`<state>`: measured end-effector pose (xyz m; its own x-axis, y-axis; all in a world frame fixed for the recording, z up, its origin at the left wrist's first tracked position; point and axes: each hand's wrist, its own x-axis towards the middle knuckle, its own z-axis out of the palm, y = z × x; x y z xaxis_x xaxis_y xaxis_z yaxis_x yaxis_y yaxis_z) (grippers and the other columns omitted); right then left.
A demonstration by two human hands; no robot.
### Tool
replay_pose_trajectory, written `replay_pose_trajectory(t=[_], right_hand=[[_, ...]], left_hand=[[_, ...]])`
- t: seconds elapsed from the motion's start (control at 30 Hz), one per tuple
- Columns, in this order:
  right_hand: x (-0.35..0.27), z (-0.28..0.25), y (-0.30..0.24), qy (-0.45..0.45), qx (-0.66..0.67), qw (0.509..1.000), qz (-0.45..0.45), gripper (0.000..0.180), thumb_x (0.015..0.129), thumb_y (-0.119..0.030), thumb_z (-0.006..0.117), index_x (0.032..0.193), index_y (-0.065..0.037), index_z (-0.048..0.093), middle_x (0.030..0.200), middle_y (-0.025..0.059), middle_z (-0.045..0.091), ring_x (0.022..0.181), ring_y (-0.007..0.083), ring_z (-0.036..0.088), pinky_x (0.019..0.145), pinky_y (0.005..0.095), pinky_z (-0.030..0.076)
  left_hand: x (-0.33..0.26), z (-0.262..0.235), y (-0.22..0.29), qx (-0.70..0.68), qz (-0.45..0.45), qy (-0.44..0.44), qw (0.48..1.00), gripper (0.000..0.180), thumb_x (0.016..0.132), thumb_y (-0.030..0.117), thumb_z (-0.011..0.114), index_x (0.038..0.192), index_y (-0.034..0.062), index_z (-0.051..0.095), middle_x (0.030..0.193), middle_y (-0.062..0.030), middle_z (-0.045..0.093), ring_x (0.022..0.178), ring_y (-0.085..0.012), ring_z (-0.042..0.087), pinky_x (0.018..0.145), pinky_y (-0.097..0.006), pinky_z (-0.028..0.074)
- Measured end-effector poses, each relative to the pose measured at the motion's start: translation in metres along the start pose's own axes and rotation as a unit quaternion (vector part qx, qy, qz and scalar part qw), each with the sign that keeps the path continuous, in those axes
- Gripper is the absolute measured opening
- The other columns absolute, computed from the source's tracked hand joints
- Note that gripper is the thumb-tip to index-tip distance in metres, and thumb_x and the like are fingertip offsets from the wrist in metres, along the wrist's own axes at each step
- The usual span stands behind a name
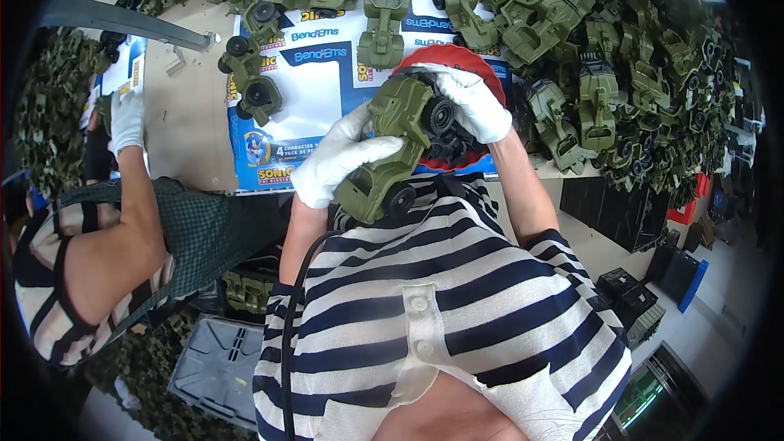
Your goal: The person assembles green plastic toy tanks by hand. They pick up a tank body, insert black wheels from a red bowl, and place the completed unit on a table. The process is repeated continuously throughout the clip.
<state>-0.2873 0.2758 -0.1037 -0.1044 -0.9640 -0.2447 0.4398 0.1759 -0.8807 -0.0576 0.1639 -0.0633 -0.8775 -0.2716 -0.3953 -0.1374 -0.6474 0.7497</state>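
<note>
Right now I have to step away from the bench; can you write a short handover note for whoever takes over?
Left hand, gloved: grip on the green toy jeep, held above the table edge.
Right hand, gloved: at the jeep's black wheel, over a red tray.
Done: two wheels show on the jeep's facing side; a heap of jeeps lies to the right.
Left: cannot tell whether that wheel is seated. More jeeps lie on the printed sheet.
A co-worker's gloved hand works at left.

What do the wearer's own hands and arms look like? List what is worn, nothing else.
Both the left hand and the right hand wear plain white fabric gloves that end at the wrist. The forearms are uncovered. Short sleeves of a navy-and-white striped top reach to about the elbows. A thin black cable runs down by the left arm.
</note>
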Motion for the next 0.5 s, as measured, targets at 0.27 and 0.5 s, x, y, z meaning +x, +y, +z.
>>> replay_pose_trajectory(t=[0.27, 0.5], right_hand=[[-0.004, 0.006, -0.005, -0.012, 0.012, 1.000, -0.012, 0.043, 0.101, -0.022, 0.054, 0.135, 0.004, 0.051, 0.132, 0.0115, 0.057, 0.121, 0.0182, 0.054, 0.104, 0.0321, 0.042], [0.010, -0.002, -0.006, -0.012, -0.133, 0.986, -0.098, 0.041, 0.104, -0.029, 0.044, 0.126, 0.003, 0.059, 0.125, 0.0104, 0.061, 0.118, 0.0197, 0.055, 0.106, 0.0338, 0.038]], left_hand=[[0.000, 0.002, 0.001, -0.008, -0.001, -0.003, 1.000, 0.069, 0.084, 0.010, 0.074, 0.144, 0.0001, 0.042, 0.127, -0.0083, 0.060, 0.110, -0.0130, 0.058, 0.097, -0.027, 0.046], [0.017, 0.011, -0.022, 0.094, 0.075, 0.090, 0.989, 0.078, 0.081, 0.011, 0.077, 0.148, 0.0055, 0.038, 0.118, -0.0067, 0.062, 0.107, -0.0125, 0.059, 0.090, -0.028, 0.050]])
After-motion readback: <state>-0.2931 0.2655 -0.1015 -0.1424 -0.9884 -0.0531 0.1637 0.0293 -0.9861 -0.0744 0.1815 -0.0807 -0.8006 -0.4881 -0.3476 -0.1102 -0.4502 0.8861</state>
